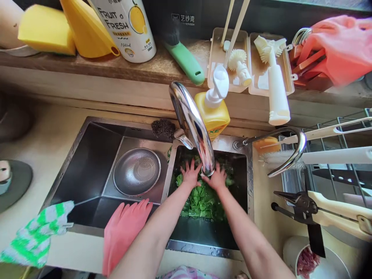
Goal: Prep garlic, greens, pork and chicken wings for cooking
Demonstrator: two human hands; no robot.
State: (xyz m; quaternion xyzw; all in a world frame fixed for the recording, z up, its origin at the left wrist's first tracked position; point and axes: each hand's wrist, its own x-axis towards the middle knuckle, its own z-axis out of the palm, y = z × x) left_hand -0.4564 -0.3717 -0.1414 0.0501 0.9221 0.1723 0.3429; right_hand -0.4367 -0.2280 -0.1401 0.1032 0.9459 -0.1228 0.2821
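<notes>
Leafy greens (pixel 200 203) lie in water in the right sink basin (pixel 203 244). On the left part of the greens rests my left hand (pixel 190 176), its fingers spread. My right hand (pixel 216 177) is beside it, fingers also apart, touching the greens near the spout. The curved chrome faucet (pixel 194 120) arches above, its mouth between my two hands and hiding a little of the right one. Neither hand grips anything that I can see. Some fingertips reach toward the dark far side of the basin.
A metal strainer (pixel 136 172) sits in the left basin, and a pink rubber glove (pixel 124 232) hangs over its front edge. Behind the faucet stands a yellow soap bottle (pixel 213 112). Kitchen shears (pixel 319 209) and a bowl of meat (pixel 307 261) are at right.
</notes>
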